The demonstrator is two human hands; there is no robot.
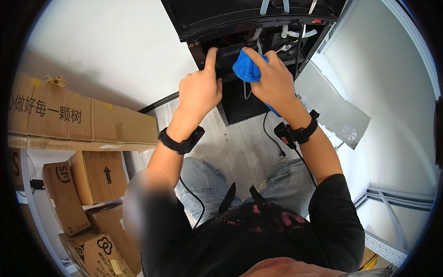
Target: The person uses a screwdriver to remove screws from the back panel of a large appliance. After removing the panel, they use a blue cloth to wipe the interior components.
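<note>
A black machine (pixel 241 107) with an opening in its side stands in front of me, tubes and wires showing inside. My left hand (pixel 199 87) is at the left part of this opening. Its index finger is stretched out against the dark interior and its thumb is apart; the remaining fingers are partly hidden, and no held thing shows. In my right hand (pixel 273 83) is a bunched blue cloth (pixel 246 67), gripped near the middle of the opening. White tubing (pixel 300 33) and a black cable (pixel 300 51) run just beyond and beside that hand.
A long cardboard box (pixel 124 123) lies along the left, above several stacked cartons (pixel 102 177). To the right of the machine leans a grey metal panel (pixel 332 104) with a round vent. A black cord with a plug (pixel 281 153) lies on the light wood floor (pixel 226 143).
</note>
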